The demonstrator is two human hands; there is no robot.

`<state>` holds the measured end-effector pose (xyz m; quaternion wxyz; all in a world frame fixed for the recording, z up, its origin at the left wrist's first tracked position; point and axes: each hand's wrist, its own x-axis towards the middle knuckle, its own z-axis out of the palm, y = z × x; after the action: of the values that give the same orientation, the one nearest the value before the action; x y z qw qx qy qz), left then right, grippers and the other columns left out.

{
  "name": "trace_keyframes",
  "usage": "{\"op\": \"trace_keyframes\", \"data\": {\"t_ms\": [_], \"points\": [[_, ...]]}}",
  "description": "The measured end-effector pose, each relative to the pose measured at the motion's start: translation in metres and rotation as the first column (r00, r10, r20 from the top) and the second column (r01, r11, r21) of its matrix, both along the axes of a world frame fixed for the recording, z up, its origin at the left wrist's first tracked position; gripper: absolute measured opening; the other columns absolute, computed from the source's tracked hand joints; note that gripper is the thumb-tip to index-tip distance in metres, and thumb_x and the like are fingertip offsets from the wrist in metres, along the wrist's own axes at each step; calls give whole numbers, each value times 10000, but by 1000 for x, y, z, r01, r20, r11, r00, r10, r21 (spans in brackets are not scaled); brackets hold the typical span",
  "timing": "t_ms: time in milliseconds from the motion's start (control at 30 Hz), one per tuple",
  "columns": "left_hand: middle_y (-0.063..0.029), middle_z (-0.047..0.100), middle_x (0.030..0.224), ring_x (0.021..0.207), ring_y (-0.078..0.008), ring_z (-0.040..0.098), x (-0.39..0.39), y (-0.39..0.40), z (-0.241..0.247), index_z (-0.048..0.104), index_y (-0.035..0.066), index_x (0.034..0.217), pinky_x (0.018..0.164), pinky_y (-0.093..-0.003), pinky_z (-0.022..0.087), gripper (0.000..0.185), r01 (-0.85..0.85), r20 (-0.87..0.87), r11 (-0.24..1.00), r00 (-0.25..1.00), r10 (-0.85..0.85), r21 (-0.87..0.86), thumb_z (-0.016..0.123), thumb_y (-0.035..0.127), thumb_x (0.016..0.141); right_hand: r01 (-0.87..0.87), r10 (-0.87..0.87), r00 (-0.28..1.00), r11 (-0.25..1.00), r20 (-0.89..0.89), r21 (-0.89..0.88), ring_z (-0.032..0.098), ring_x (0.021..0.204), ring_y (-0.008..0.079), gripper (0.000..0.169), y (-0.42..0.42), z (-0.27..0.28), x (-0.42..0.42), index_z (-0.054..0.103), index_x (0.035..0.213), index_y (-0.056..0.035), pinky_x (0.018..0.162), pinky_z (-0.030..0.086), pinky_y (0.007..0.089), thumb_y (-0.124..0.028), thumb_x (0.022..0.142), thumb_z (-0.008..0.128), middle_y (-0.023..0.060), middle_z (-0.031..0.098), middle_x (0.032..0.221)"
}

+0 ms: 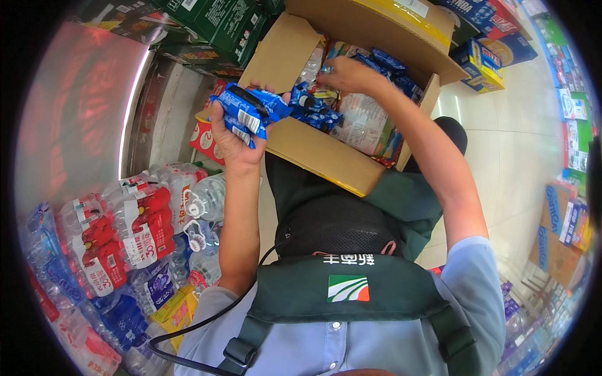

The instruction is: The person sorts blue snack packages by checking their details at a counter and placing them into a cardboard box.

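My left hand (242,145) holds a few blue snack packets (244,110) with barcodes, palm up, beside the left flap of an open cardboard box (324,157). My right hand (345,75) reaches down into the box, a ring on one finger; its fingertips are partly hidden, so what they touch cannot be told. Loose blue packets (312,110) lie in the box between my hands, and more blue packets (388,61) are at its far right. A clear-wrapped pack (362,122) with printing lies in the near right part of the box.
Shrink-wrapped bottle packs (146,223) and large handled water bottles (207,197) stand at the left. Dark green cartons (211,33) are stacked at the upper left. Beyond the box, a yellow and blue carton (477,66) stands on the tiled floor (505,141). Stocked shelves (576,127) line the right.
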<state>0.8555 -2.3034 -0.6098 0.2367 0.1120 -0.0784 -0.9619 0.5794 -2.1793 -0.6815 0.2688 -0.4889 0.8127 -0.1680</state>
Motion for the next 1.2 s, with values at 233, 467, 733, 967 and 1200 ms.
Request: {"op": "trace_keyframes", "data": {"t_ms": [233, 467, 733, 967, 1200], "points": [[-125, 616, 1342, 1368, -365, 523, 10, -3, 4, 683, 94, 1224, 1289, -675, 212, 549, -107, -44, 994, 993, 106, -22, 888, 402, 817, 797, -367, 113, 589, 923, 137, 737, 900, 224, 248, -88, -23, 48, 728, 1165, 25, 726, 604, 314, -125, 971, 693, 63, 709, 905], [-101, 615, 1362, 1390, -325, 508, 23, -4, 4, 713, 126, 1178, 1295, -671, 197, 537, -176, -18, 977, 984, 175, -123, 890, 461, 796, 474, 19, 499, 831, 866, -291, 615, 1321, 323, 614, -124, 25, 57, 492, 1569, -44, 1118, 505, 449, -365, 1059, 609, 178, 629, 1452], [-116, 595, 1363, 1404, -340, 499, 29, -14, 6, 709, 121, 1194, 1294, -687, 194, 527, -212, 17, 972, 977, 214, -102, 879, 443, 812, -162, 276, 899, 930, 340, -329, 641, 1295, 353, 607, -104, -18, 51, 568, 1517, -89, 1107, 506, 409, -241, 948, 718, 209, 680, 1386], [-120, 585, 1362, 1405, -339, 491, 25, -16, 7, 707, 107, 1192, 1293, -699, 178, 551, -197, 24, 974, 979, 201, -114, 896, 436, 792, -358, 355, 934, 930, -45, -86, 683, 1156, 416, 474, -60, -59, 66, 729, 1281, -28, 1019, 545, 472, -128, 817, 737, 259, 726, 1210], [-122, 584, 1357, 1397, -333, 495, 22, -15, 9, 705, 100, 1186, 1293, -705, 170, 552, -203, 51, 971, 976, 211, -130, 912, 403, 774, 51, -279, 749, 928, -601, -368, 688, 1081, 444, 494, -44, -44, 17, 730, 1280, -47, 1000, 566, 484, -63, 787, 755, 243, 694, 1200]]}}
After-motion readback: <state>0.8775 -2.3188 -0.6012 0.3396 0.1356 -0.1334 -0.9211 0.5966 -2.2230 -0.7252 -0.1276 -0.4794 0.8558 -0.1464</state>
